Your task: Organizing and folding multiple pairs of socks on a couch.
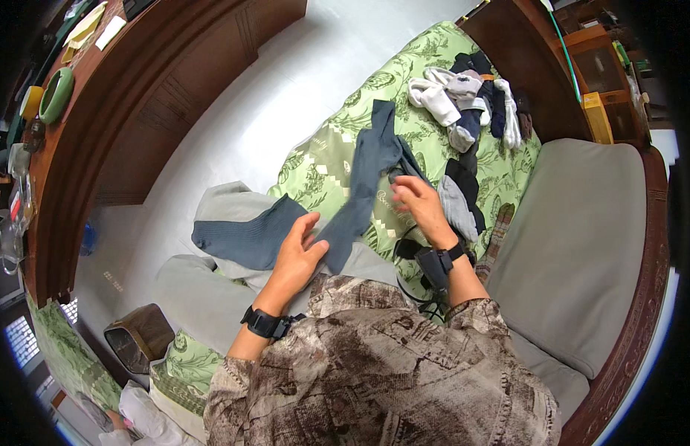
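A dark blue-grey ribbed sock (247,237) lies across my grey-trousered leg on the left. Beside its right end is my left hand (300,253), thumb and fingers apart. A second blue-grey sock (364,173) stretches from my lap up over the green patterned bed cover (306,173), between my two hands. Over the cover, right of that sock, hovers my right hand (426,209), its fingers loosely curled and apart. More dark blue-grey fabric (414,159) lies just beyond my right fingertips. A grey sock (457,206) and a black sock (472,192) rest right of that hand.
White, grey and dark socks (462,100) are heaped at the far right of the cover. Black cables (431,306) lie by my right wrist. A grey cushion (573,245) borders the right side. A brown bin (138,337) stands at lower left, a wooden cabinet (172,106) at upper left.
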### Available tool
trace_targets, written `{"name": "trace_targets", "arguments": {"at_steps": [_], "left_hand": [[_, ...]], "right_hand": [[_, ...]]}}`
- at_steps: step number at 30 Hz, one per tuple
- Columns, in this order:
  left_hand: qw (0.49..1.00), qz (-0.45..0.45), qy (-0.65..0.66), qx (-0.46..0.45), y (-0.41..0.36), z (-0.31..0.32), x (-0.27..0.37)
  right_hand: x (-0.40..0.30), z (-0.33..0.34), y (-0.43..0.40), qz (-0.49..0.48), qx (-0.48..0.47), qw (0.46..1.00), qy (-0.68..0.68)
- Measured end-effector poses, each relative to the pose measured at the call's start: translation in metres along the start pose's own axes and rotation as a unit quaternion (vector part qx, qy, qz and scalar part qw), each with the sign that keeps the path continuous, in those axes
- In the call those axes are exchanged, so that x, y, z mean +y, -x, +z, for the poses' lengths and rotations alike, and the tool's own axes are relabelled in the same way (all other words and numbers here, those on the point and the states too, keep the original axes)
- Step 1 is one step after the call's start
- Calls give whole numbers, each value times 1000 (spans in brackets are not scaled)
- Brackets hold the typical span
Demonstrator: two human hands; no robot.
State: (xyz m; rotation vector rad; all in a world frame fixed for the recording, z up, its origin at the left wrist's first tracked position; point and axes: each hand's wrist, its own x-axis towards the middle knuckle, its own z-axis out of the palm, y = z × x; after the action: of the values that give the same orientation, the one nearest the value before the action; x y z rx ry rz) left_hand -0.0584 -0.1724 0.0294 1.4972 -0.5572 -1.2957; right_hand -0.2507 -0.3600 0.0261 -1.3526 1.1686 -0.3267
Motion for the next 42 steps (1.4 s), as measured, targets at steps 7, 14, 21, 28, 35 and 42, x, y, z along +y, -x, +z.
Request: {"name": "trace_targets", "arguments": {"at_steps": [7,14,21,28,35,42], "left_hand": [[998,-11,17,-57,0,-7,-7],[997,-15,5,-79,3,-11,-4],[995,-4,-16,-96,7,-11,-1],[993,6,69,-99,14,-16,7],[979,38,151,-132,15,-12,24],[972,6,142,-189,18,0,29]], "right_hand": [[50,-33,-23,-138,194,845,480],[38,-48,-30,-175,217,845,457],[66,-60,-46,-128,190,883,410],[1,-100,-17,-160,258,952,-24],[-72,-4,30,-15,-108,894,-435],[-59,71,44,58,-213,856,-467]]}}
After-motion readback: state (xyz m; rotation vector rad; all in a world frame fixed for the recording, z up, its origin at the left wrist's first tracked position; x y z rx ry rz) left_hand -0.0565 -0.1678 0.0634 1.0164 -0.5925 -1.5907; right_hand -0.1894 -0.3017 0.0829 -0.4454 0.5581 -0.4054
